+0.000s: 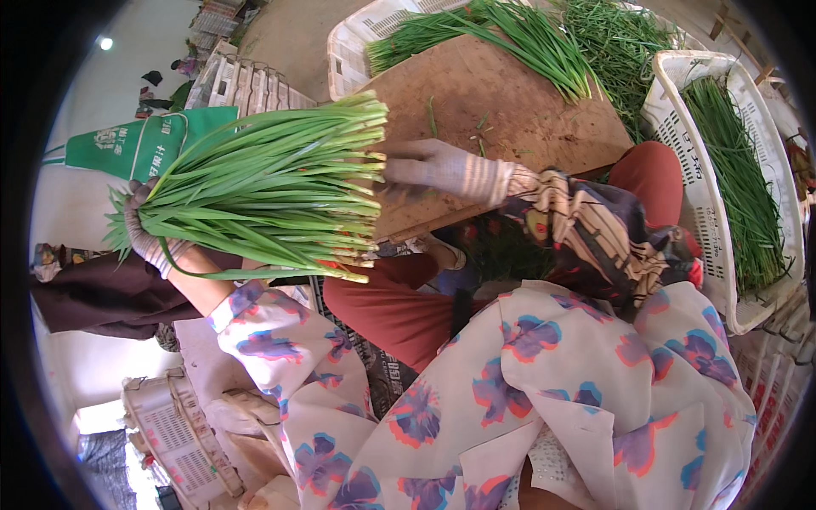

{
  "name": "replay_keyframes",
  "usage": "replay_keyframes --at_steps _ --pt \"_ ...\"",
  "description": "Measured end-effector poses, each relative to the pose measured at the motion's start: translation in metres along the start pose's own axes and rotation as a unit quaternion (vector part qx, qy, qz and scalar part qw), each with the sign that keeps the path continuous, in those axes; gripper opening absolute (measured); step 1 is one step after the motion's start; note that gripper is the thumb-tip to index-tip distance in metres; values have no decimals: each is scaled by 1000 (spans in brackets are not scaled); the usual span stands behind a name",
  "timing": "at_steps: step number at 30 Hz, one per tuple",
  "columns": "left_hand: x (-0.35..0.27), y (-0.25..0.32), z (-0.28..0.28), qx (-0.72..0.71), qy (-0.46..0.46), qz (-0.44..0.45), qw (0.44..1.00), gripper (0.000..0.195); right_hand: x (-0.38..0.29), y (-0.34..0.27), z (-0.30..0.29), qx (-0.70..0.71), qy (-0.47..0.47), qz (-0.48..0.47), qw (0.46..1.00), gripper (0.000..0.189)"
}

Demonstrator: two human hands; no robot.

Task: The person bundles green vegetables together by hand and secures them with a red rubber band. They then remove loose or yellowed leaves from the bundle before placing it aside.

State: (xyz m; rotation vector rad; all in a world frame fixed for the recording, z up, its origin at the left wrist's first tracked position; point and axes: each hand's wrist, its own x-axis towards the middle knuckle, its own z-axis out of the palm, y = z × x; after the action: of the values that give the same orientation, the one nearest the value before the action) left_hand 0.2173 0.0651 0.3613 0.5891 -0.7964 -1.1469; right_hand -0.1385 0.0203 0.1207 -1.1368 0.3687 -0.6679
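My left hand (143, 220), in a grey knit glove, grips a thick bunch of garlic chives (274, 191) near its leafy end. The pale cut ends of the stems point right, over the edge of a brown board (491, 95). Close by those ends is my right hand (440, 167), also gloved and blurred. Its fingers stretch toward the stems, and nothing shows in its grasp; whether they touch the stems is not clear. A loose sheaf of chives (548, 54) lies across the far side of the board.
Behind the board, a white plastic crate (347, 64) holds chive bundles. Another white crate (695, 172) at right contains more chives. Loose green trimmings (612, 44) are heaped between them. A person in a green apron (153, 143) stands at left. Stacked crates (255, 83) stand farther back.
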Motion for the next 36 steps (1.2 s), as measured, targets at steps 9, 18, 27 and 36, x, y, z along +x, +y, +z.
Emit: replay_keyframes --at_steps 9,18,27,36 --pt "-2 -30 11 -49 -103 -17 993 21 19 19 21 -212 -68 -413 883 34" --pt "1 -28 38 -126 -181 7 975 22 -83 37 -17 -197 13 223 955 13" --pt "6 -22 64 104 -25 186 977 28 -107 24 -47 -699 -4 83 710 56" --pt "47 -172 182 284 77 32 955 29 28 -113 19 -367 164 -239 884 106"
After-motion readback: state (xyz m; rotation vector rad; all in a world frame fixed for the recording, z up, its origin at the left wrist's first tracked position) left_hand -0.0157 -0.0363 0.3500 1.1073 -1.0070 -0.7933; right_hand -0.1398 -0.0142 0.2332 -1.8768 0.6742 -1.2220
